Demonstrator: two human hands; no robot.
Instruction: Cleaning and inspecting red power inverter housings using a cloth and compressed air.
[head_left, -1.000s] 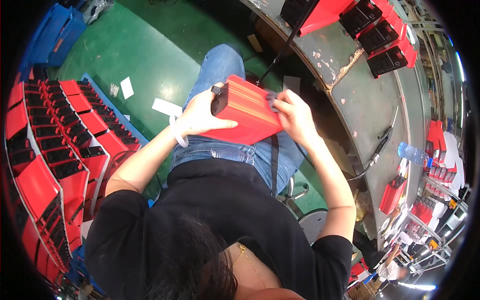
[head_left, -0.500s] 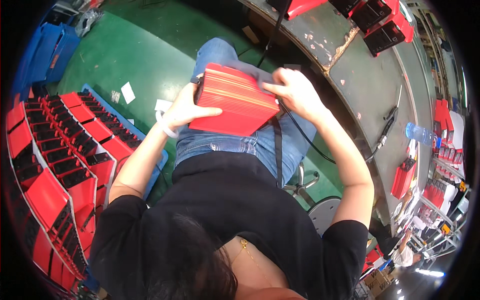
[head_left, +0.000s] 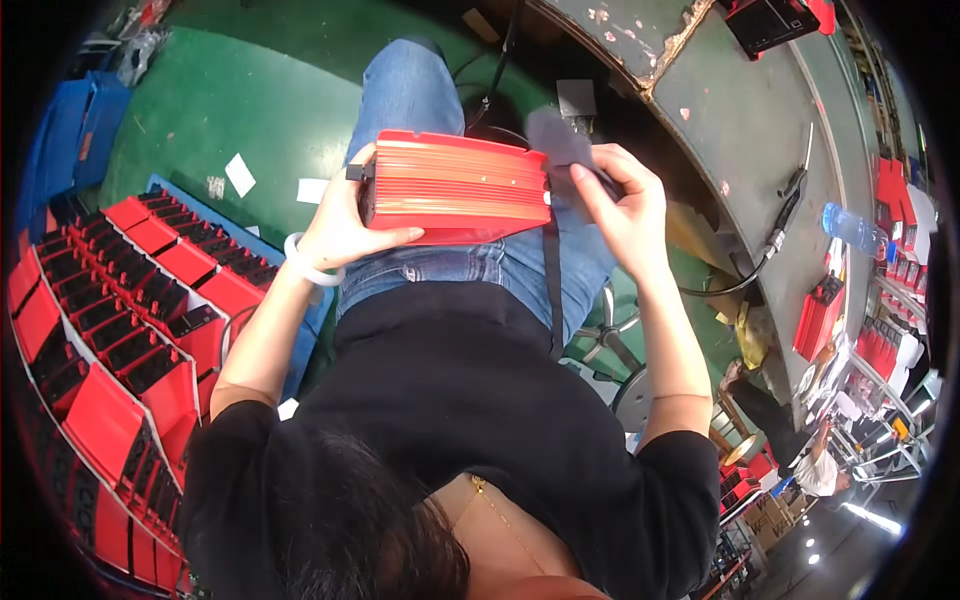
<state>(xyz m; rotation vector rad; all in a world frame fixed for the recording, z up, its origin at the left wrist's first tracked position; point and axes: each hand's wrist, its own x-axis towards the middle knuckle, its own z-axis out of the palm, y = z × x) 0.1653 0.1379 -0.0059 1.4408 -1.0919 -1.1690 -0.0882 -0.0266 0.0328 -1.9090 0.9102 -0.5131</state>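
The left hand [head_left: 342, 225] clasps a red box [head_left: 460, 190] by its left end (above denim jeans [head_left: 412, 95]); the right hand [head_left: 632, 205] pinches a dark cloth [head_left: 557, 140] at its far right corner.

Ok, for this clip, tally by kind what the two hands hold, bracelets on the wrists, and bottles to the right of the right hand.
Red ribbed unit, in the left hand: 1
Dark grey cloth, in the right hand: 1
White bracelet: 1
Clear blue bottle: 1
Total: 4
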